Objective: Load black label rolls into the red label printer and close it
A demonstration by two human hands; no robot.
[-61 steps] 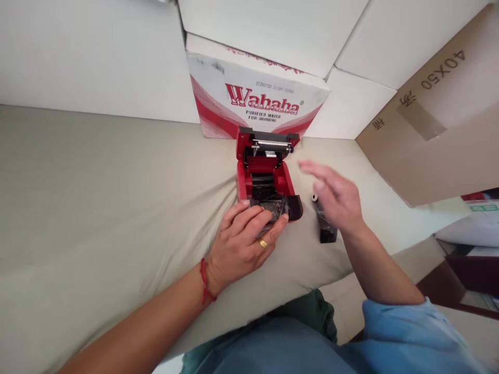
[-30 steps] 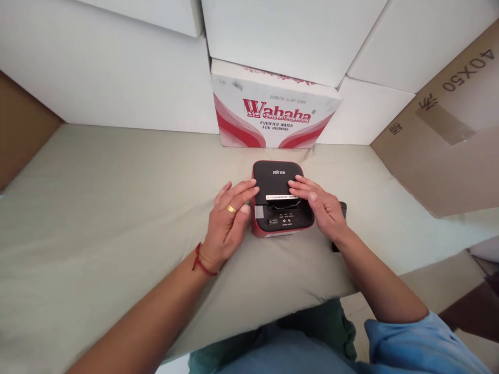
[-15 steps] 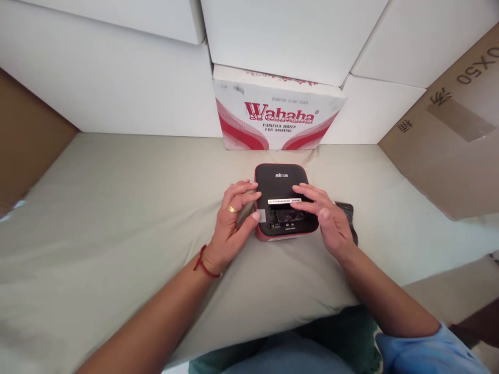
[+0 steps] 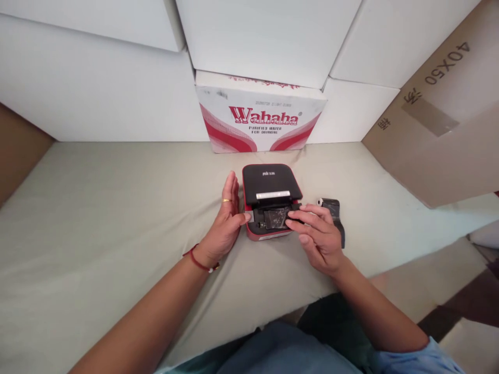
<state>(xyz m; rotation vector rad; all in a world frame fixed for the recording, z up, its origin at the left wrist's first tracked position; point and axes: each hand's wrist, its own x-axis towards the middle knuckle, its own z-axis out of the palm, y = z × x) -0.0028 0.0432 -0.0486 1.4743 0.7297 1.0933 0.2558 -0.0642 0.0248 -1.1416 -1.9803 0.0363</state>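
A small label printer (image 4: 249, 236) with red sides stands on the cloth-covered surface. Its black lid (image 4: 268, 182) looks slightly raised at the near edge, above a dark window panel (image 4: 275, 218). My left hand (image 4: 222, 223) is open along the printer's left side, fingers outstretched, the thumb at the grey piece on its corner. Over the right front part of the printer lies my right hand (image 4: 322, 239), open, with fingertips on or just above the panel's right end. Just right of that hand is a black roll (image 4: 331, 206) with a loose tail and a pale core.
A Wahaha water carton (image 4: 263, 119) leans against large white boxes (image 4: 265, 36) at the back. Brown cardboard boxes stand at the right (image 4: 432, 130) and left (image 4: 19, 150). Beige cloth (image 4: 117, 234) covers the surface, with its near edge by my lap.
The printer's lid has tilted up at its near edge. My left fingers have left the top and straightened along the side. My right hand has shifted toward the front panel. The view moved slightly.
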